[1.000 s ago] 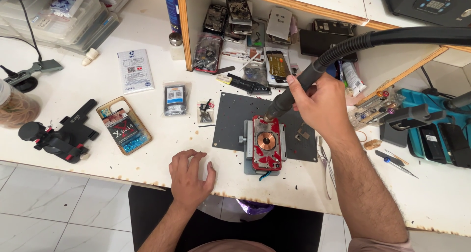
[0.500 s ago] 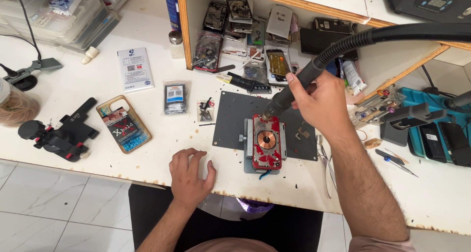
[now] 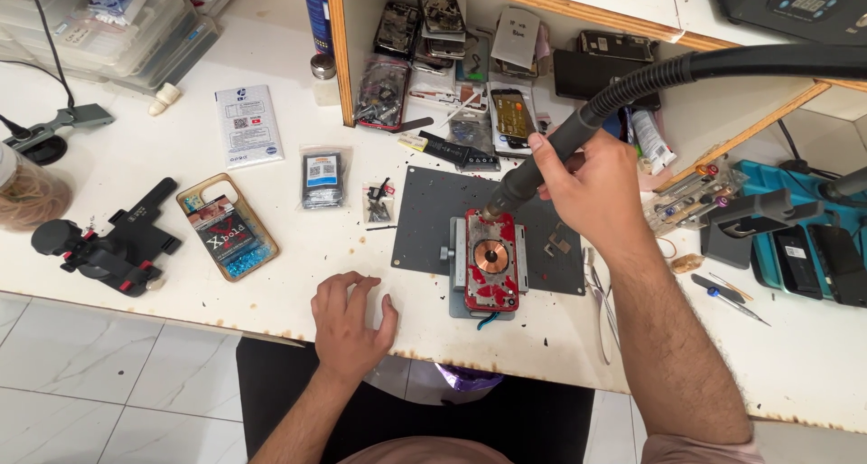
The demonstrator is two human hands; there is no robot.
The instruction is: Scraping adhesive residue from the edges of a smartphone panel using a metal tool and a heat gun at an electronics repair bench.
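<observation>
Right at the middle of the white workbench (image 3: 163, 157), seen from the head camera, a phone (image 3: 492, 261) lies face down with its back cover off, clamped in a metal holder (image 3: 459, 267) on a dark grey mat (image 3: 424, 220); its insides show red, with a round copper coil in the centre. The right hand (image 3: 587, 188) has its fingers wrapped around a black hot-air nozzle (image 3: 533, 170), thumb on top, the tip touching or just above the phone's top edge, I cannot tell which. The nozzle's ribbed hose (image 3: 750, 62) runs off the right edge. The left hand (image 3: 348, 324) rests flat on the bench edge left of the phone, fingers spread. The forearm hides part of the tweezers (image 3: 601, 306) beside the mat. On the shelf (image 3: 433, 30) behind, broken phones pile up too jumbled to sort out. Left of the mat lie a white rectangular leaflet (image 3: 248, 125), a small clear bag (image 3: 322, 177) with a blue-and-white label, a tinier bag of dark parts (image 3: 377, 202), and a gold-rimmed phone case (image 3: 226, 227) holding a dark card.
</observation>
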